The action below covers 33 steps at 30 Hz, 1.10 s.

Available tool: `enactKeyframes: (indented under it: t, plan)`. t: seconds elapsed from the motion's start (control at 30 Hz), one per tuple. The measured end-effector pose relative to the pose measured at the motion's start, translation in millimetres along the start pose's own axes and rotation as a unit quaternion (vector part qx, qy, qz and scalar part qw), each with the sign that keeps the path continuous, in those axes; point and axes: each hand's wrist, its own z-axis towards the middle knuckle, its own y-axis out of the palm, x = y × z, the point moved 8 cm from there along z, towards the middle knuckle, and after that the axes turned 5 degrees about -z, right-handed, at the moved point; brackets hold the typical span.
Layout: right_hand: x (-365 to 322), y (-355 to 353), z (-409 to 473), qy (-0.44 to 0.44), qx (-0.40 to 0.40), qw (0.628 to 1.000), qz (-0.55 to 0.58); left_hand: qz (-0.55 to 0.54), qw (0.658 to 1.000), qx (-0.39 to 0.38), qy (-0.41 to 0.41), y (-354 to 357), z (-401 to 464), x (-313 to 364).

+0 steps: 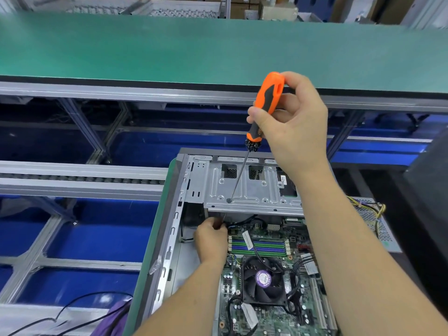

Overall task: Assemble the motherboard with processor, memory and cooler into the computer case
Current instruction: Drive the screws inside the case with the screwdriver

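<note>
An open computer case (180, 209) lies in front of me with the green motherboard (271, 318) inside it. The black cooler fan (263, 280) sits mid-board, and the memory slots (261, 247) lie just above it. My right hand (293, 122) grips an orange and black screwdriver (266, 103). Its long shaft passes down through a hole in the silver drive cage (252, 190). My left hand (211, 238) reaches under that cage at the board's top-left corner, fingers curled around the shaft's lower end; the tip is hidden.
A green conveyor belt (194, 49) runs across the back behind aluminium rails. Blue bins (84, 238) sit under the frame at left. Yellow and black cables (378, 212) lie on a perforated metal panel at right. A black cord (80, 309) trails at bottom left.
</note>
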Motion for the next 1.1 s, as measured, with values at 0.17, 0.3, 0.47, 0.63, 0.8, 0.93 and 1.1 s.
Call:
enactKeyframes:
  t: [0.17, 0.3, 0.47, 0.63, 0.8, 0.93, 1.1]
  plan:
    - [9, 3, -7, 0.009, 0.000, 1.000, -0.008, -0.008, 1.000, 0.007, -0.007, -2, -3, 2]
    - [10, 7, -10, 0.008, 0.000, 1.000, -0.005, 0.012, 1.000, 0.013, 0.001, -4, -3, 0]
    - [9, 10, -11, 0.005, -0.007, 1.000, -0.007, 0.051, 0.999, 0.018, -0.001, -5, -1, -6]
    - [10, 13, -12, 0.004, -0.010, 1.000, -0.010, 0.051, 0.998, 0.022, -0.003, -7, 0, -9]
    - [11, 12, -12, 0.006, -0.006, 1.000, -0.012, 0.041, 0.999, 0.010, -0.007, -6, 1, -10]
    - [11, 12, -12, 0.004, -0.006, 1.000, -0.016, 0.033, 0.999, 0.006, -0.007, -6, 1, -12]
    - [9, 13, -12, 0.003, -0.008, 1.000, -0.027, 0.036, 0.999, 0.006, 0.001, -8, 1, -10]
